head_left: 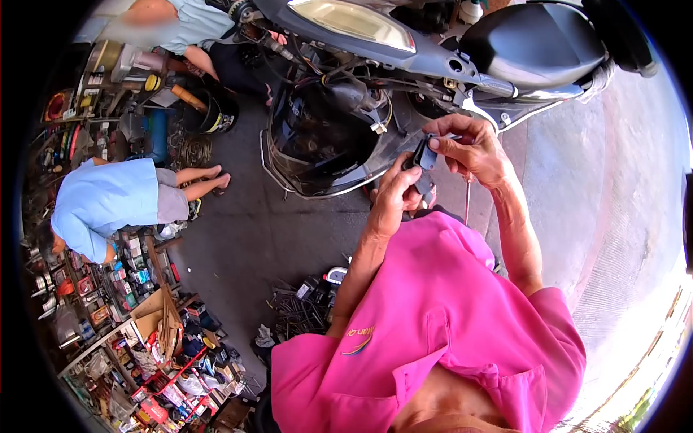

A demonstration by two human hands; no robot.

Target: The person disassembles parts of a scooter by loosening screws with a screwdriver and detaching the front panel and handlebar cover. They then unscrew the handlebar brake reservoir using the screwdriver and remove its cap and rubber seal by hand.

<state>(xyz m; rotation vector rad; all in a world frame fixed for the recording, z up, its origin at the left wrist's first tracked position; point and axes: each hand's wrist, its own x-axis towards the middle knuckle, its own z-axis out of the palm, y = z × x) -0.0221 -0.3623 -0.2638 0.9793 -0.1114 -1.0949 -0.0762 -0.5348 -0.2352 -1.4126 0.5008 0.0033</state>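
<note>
Both of my hands are raised in front of my chest, close to the motorbike [440,61]. My left hand [393,193] is closed around a small dark plastic part [425,154]. The fingers of my right hand [474,150] pinch the upper end of the same part. Its exact kind is too small to make out. Below my right hand a thin reddish rod [468,198] points down; whether the hand holds it cannot be seen. Beyond my left hand is a glossy black body panel [317,137] with exposed cables above it.
At the left, a person in a blue shirt [108,195] bends over crowded shelves [86,289]. Another person [206,36] is beside the bike's front. A black bucket [220,112] stands near them. A heap of metal tools [303,310] lies on the floor [238,245] by my left elbow.
</note>
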